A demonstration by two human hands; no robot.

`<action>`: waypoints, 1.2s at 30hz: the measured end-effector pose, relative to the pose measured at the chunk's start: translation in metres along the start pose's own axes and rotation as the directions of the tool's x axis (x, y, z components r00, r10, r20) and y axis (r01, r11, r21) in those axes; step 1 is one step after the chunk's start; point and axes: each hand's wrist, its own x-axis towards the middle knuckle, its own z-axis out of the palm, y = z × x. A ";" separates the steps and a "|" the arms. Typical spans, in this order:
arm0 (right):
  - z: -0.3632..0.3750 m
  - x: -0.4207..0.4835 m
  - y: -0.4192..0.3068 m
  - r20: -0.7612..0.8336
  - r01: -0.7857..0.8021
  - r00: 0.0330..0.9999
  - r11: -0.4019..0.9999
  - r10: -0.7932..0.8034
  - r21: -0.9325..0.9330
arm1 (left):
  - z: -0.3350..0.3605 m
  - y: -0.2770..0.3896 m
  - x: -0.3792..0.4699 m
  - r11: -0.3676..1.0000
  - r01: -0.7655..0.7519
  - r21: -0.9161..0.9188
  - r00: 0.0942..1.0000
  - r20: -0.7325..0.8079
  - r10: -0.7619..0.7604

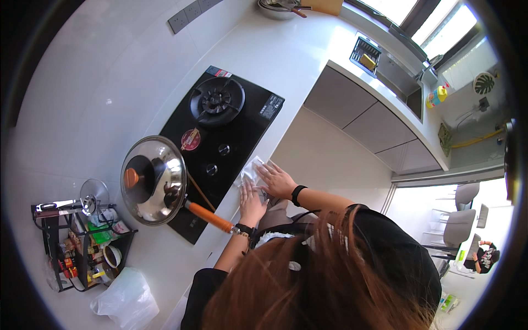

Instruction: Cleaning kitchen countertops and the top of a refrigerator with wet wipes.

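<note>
A white wipe or tissue point(251, 170) lies folded on the counter's front edge, beside the black gas hob point(243, 136). My left hand point(251, 203) rests on its near side with fingers stretched out flat. From the right, my right hand point(278, 181) touches the same sheet, its fingers straight and slightly spread. Neither hand is closed around it. Left of my hands, a frying pan with a shiny domed lid point(154, 181) covers one end of the hob. Its orange handle point(210, 216) reaches out over the front edge, close to my left wrist.
A black rack point(84, 247) with seasoning packets and a clear plastic bag point(126, 299) stand on the counter at left. The far burner point(217, 101) is uncovered. A sink point(392, 74) and yellow bottle point(437, 97) are at right. Another person point(486, 258) sits in the distance.
</note>
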 end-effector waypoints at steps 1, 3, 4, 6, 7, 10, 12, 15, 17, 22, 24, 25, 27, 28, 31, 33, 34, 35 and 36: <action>-0.003 0.000 0.011 -0.003 0.023 1.000 1.000 -0.023 0.004 | -0.002 0.004 0.007 1.000 -0.011 0.012 1.000 -0.022 0.012; -0.008 0.005 0.040 -0.033 0.050 0.998 0.999 -0.050 0.001 | -0.005 0.014 0.028 1.000 -0.026 0.004 1.000 -0.011 0.026; -0.011 0.007 0.050 -0.052 0.061 0.997 0.998 -0.060 0.002 | -0.006 0.019 0.037 1.000 -0.006 0.008 1.000 0.015 0.006; -0.016 0.016 0.070 -0.051 0.067 0.996 0.998 -0.067 -0.004 | -0.008 0.029 0.052 0.999 0.045 -0.008 0.999 0.020 -0.045; -0.019 0.019 0.079 -0.049 0.073 0.996 0.997 -0.073 -0.001 | -0.009 0.034 0.059 0.999 0.052 -0.007 0.998 0.020 -0.052; -0.024 0.020 0.113 -0.071 0.151 0.986 0.987 -0.148 0.051 | -0.005 0.057 0.080 0.995 0.100 -0.003 0.995 -0.007 -0.100; -0.029 0.024 0.142 -0.079 0.190 0.979 0.981 -0.185 0.050 | -0.003 0.073 0.098 0.992 0.126 0.010 0.991 -0.037 -0.126; -0.042 0.030 0.189 -0.092 0.238 0.968 0.971 -0.235 0.019 | 0.000 0.096 0.122 0.987 0.153 0.054 0.985 -0.085 -0.149; -0.052 0.036 0.217 -0.046 0.225 0.974 0.973 -0.223 0.041 | 0.003 0.122 0.146 0.979 0.202 0.021 0.978 -0.054 -0.200; -0.067 0.054 0.292 -0.088 0.217 0.972 0.976 -0.216 0.002 | 0.007 0.168 0.217 0.977 0.188 0.104 0.977 -0.118 -0.176; -0.074 0.053 0.323 -0.069 0.194 0.978 0.980 -0.198 -0.053 | 0.013 0.188 0.241 0.976 0.179 0.121 0.980 -0.108 -0.167; -0.078 0.054 0.337 -0.086 0.182 0.979 0.982 -0.186 -0.055 | 0.017 0.196 0.254 0.976 0.167 0.139 0.983 -0.103 -0.153; -0.085 0.053 0.367 -0.084 0.158 0.983 0.986 -0.162 -0.052 | 0.021 0.216 0.280 0.974 0.157 0.166 0.984 -0.106 -0.140; -0.088 0.054 0.382 -0.081 0.134 0.987 0.990 -0.138 -0.052 | 0.021 0.226 0.295 0.976 0.147 0.161 0.985 -0.110 -0.131; -0.097 0.064 0.421 -0.103 0.078 0.991 0.996 -0.081 -0.034 | 0.016 0.248 0.339 0.977 0.117 0.176 0.990 -0.101 -0.101; -0.104 0.075 0.441 -0.080 0.034 0.996 0.999 -0.037 -0.039 | 0.012 0.256 0.369 0.985 0.106 0.138 0.992 -0.088 -0.094; -0.108 0.081 0.449 -0.066 -0.010 0.998 0.998 0.006 -0.056 | 0.009 0.259 0.383 0.987 0.090 0.130 0.994 -0.075 -0.081; -0.113 0.087 0.458 -0.053 -0.054 0.997 0.996 0.050 -0.073 | 0.007 0.261 0.399 0.988 0.079 0.134 0.995 -0.063 -0.072; -0.115 0.094 0.469 -0.043 -0.088 0.995 0.993 0.085 -0.074 | 0.004 0.264 0.415 0.990 0.070 0.123 0.997 -0.036 -0.066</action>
